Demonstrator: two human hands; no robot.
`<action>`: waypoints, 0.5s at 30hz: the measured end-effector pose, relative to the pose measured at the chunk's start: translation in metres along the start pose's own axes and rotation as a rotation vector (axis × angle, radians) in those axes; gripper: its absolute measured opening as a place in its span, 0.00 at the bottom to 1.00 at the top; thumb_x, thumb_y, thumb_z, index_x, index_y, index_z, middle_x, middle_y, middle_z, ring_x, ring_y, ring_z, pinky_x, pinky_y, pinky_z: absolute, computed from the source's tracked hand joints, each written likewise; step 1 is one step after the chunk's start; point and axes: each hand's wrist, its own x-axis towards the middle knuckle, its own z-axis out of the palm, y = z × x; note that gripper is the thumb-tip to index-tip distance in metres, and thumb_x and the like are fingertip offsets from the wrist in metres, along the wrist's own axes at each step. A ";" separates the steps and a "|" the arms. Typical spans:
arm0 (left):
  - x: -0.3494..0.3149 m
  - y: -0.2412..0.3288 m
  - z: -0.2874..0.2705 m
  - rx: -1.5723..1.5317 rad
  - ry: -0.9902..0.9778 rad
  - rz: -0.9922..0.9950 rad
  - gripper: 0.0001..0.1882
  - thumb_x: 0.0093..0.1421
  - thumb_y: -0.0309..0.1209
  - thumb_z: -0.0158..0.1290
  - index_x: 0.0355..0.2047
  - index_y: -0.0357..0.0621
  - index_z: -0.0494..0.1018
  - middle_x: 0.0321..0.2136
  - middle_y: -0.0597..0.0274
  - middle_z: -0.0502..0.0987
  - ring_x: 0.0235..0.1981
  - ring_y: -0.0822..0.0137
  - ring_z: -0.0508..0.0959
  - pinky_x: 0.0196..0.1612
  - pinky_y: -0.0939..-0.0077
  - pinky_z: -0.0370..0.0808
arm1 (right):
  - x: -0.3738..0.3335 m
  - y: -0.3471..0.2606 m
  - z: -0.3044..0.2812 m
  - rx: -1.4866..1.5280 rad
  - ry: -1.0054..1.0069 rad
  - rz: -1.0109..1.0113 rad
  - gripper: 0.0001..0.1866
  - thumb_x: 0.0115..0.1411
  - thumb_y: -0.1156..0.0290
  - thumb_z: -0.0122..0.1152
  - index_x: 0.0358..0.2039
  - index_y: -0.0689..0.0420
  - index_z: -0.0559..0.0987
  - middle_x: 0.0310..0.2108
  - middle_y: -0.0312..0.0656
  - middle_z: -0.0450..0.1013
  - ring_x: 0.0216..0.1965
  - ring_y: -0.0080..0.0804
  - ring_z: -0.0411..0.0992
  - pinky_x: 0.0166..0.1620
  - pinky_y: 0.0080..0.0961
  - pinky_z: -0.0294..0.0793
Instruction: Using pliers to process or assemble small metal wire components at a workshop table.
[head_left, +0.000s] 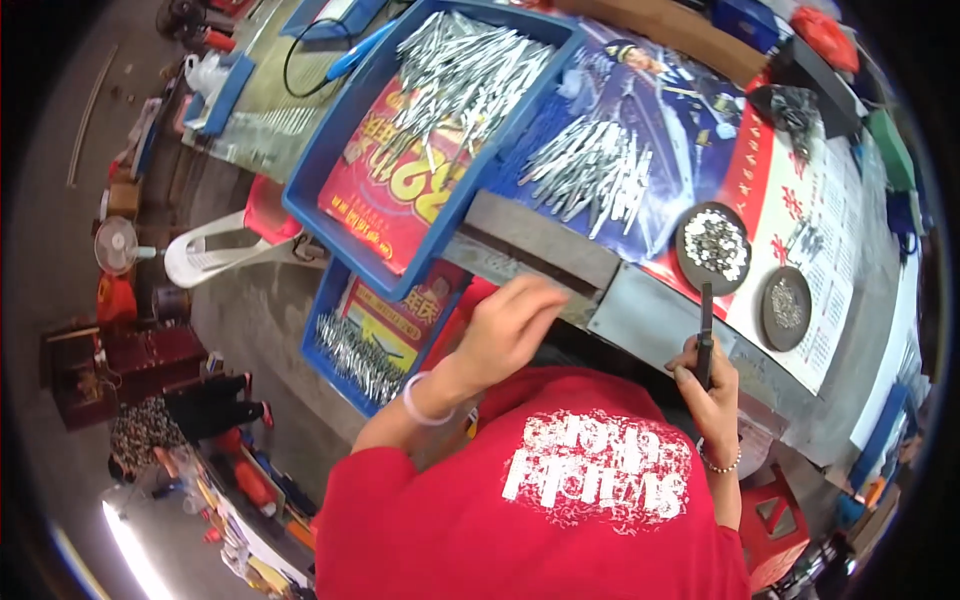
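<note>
My left hand (512, 328) hovers by the front edge of the bench, to the right of the large blue tray (302, 192). Its fingers are bent and drawn together; whatever they may hold is too small or hidden to see. Upright in my right hand (708, 392) is a slim dark tool (706, 345), gripped between thumb and fingers; its exact kind does not show. Beyond my hands, slender silvery metal pieces (592, 172) lie in a loose pile on a printed sheet. More such metal pieces (470, 75) fill the far part of the tray.
Two round dark dishes stand at the right: one with shiny small parts (715, 245), one with finer bits (786, 308). Below the large tray is a lower blue tray (312, 345) with metal pieces. A white-and-red chair (205, 257), a fan (117, 246) and another person (150, 430) are at left.
</note>
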 end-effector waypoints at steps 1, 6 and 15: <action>0.027 0.003 0.016 -0.015 -0.003 0.033 0.06 0.57 0.21 0.54 0.35 0.37 0.75 0.34 0.49 0.76 0.36 0.51 0.78 0.39 0.67 0.74 | -0.005 0.003 -0.002 0.000 0.026 -0.001 0.09 0.52 0.71 0.60 0.27 0.65 0.77 0.32 0.38 0.65 0.32 0.27 0.64 0.37 0.25 0.63; 0.143 -0.020 0.083 0.474 0.040 0.074 0.05 0.53 0.25 0.55 0.30 0.37 0.76 0.32 0.47 0.74 0.35 0.49 0.75 0.37 0.56 0.71 | -0.034 0.011 -0.018 -0.047 0.153 -0.020 0.08 0.54 0.72 0.60 0.29 0.65 0.77 0.32 0.37 0.64 0.32 0.27 0.64 0.38 0.24 0.64; 0.169 -0.043 0.115 0.662 -0.144 -0.007 0.11 0.48 0.32 0.64 0.26 0.37 0.77 0.31 0.46 0.75 0.36 0.48 0.76 0.38 0.53 0.71 | -0.063 0.034 -0.026 0.077 0.373 0.058 0.05 0.52 0.76 0.61 0.29 0.64 0.78 0.29 0.39 0.66 0.31 0.29 0.67 0.35 0.24 0.64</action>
